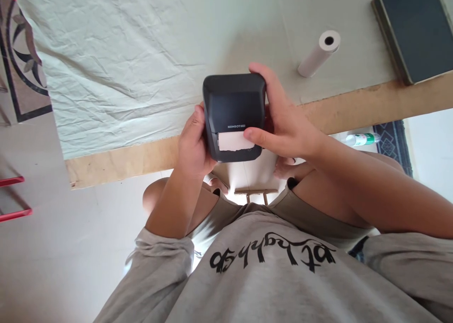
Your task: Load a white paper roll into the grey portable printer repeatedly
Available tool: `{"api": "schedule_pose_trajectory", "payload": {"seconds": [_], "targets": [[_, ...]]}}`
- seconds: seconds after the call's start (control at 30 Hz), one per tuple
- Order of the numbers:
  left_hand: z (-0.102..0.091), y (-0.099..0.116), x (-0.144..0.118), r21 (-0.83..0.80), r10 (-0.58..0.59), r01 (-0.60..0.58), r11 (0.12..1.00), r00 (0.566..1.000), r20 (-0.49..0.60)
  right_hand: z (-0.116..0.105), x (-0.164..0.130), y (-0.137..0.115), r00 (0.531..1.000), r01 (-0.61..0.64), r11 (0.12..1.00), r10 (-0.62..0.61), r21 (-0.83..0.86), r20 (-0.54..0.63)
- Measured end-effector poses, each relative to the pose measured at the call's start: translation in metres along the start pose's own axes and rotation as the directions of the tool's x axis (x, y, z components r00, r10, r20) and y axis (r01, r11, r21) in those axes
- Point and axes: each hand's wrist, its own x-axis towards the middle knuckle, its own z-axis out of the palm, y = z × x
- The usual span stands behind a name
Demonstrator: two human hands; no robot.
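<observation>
A black label printer marked NIIMBOT is held up between both hands, just above the near edge of the table. My left hand grips its left side, with the fingers hidden beneath it. Wrapped around the right side is my right hand, whose thumb rests on a short white paper strip sticking out of the printer's slot. One finger of that hand shows at the printer's far right corner. To the right, a roll of white paper stands on end on the cloth.
A pale green cloth covers the table, whose bare wooden edge runs along the near side. A dark tablet-like device lies at the far right. A bottle is on the floor, and red metal legs stand at left.
</observation>
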Motion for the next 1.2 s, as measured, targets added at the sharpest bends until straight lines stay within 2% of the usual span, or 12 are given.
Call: {"api": "schedule_pose_trajectory", "payload": {"seconds": [0.1, 0.23, 0.33, 0.43, 0.53, 0.67, 0.8, 0.83, 0.9, 1.0, 1.1, 1.2], "targets": [[0.001, 0.003, -0.002, 0.056, 0.029, -0.027, 0.998, 0.999, -0.038, -0.001, 0.001, 0.002, 0.999, 0.020, 1.000, -0.020, 0.006, 0.034], [0.000, 0.002, -0.002, 0.084, 0.053, -0.047, 0.995, 0.996, -0.072, 0.000, -0.001, 0.002, 0.998, 0.052, 0.998, -0.052, -0.027, 0.020], [-0.002, -0.001, 0.002, 0.045, 0.035, -0.033, 0.998, 0.999, -0.033, -0.003, -0.002, -0.003, 1.000, -0.005, 0.997, 0.005, -0.078, -0.005], [-0.005, -0.001, 0.004, 0.006, 0.011, -0.012, 1.000, 0.997, 0.075, -0.011, -0.003, -0.013, 0.993, -0.072, 0.977, 0.051, -0.200, -0.108], [-0.005, 0.003, 0.001, 0.019, 0.035, -0.039, 0.999, 0.989, 0.143, -0.022, -0.007, -0.029, 0.975, -0.054, 0.965, -0.005, -0.258, -0.222], [-0.004, 0.006, -0.006, 0.081, 0.026, -0.045, 0.996, 0.975, 0.220, -0.030, -0.012, -0.044, 0.920, -0.011, 0.965, -0.092, -0.260, -0.380], [-0.003, 0.006, -0.007, 0.094, 0.016, -0.038, 0.995, 0.974, 0.225, -0.026, -0.008, -0.037, 0.849, 0.109, 0.968, -0.210, -0.227, -0.486], [-0.002, 0.006, -0.007, 0.094, 0.019, -0.041, 0.995, 0.975, 0.222, -0.023, -0.006, -0.034, 0.852, 0.107, 0.957, -0.227, -0.268, -0.471], [-0.002, 0.005, -0.006, 0.108, 0.029, -0.053, 0.993, 0.977, 0.211, -0.019, -0.003, -0.030, 0.905, 0.042, 0.916, -0.203, -0.398, -0.373], [-0.002, 0.003, -0.004, 0.147, 0.033, -0.067, 0.987, 0.974, 0.223, -0.016, 0.000, -0.034, 0.976, -0.091, 0.806, -0.044, -0.585, -0.212], [0.000, 0.001, -0.003, 0.143, 0.032, -0.063, 0.988, 0.977, 0.209, -0.017, 0.000, -0.043, 0.985, -0.170, 0.715, 0.143, -0.678, -0.096], [0.002, 0.001, -0.004, 0.131, 0.017, -0.041, 0.991, 0.984, 0.175, -0.018, -0.002, -0.047, 0.978, -0.185, 0.688, 0.201, -0.701, -0.061]]}}
